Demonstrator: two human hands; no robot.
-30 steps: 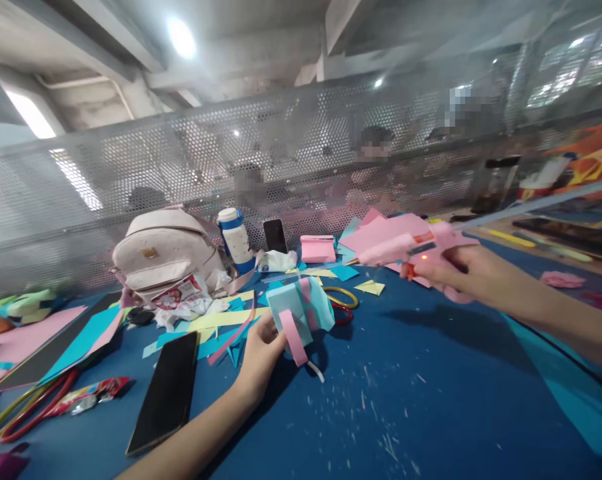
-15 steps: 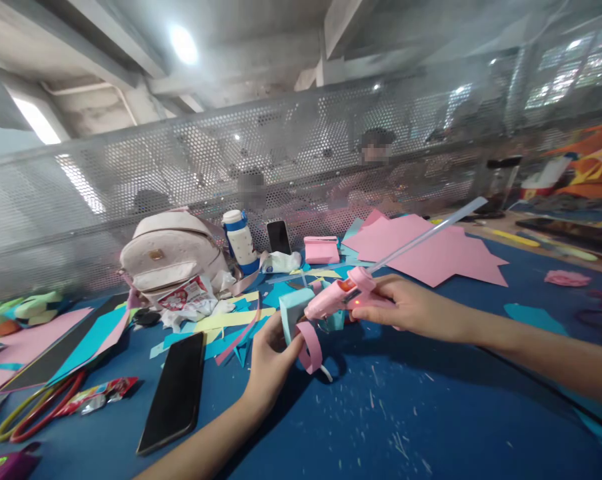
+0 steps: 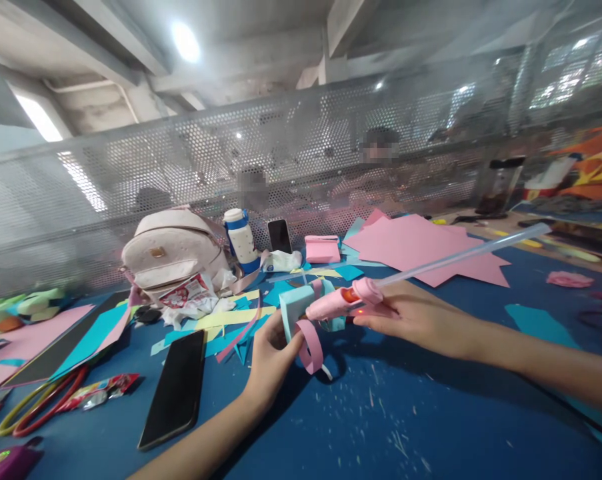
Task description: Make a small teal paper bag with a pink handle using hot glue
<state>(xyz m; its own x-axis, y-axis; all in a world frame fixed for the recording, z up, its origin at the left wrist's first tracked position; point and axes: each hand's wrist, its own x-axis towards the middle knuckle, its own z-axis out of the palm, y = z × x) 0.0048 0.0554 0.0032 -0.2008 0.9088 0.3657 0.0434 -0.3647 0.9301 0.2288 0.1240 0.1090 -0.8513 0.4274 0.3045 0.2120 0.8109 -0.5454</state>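
My left hand is closed round a light blue paper box with a pink paper loop hanging from it, held just above the blue table. My right hand grips a pink hot glue gun. Its nozzle points left and touches the box's top right edge. A clear glue stick juts out of the gun's back toward the right.
A black phone lies left of my left arm. Behind are a pale backpack, a bottle, another phone, pink paper sheets, paper scraps and rings. A perforated metal screen bounds the table, with people beyond it.
My right hand brought the glue gun from the far right down and left to the box. In the last half second the gun tilted flatter, and the box barely moved.
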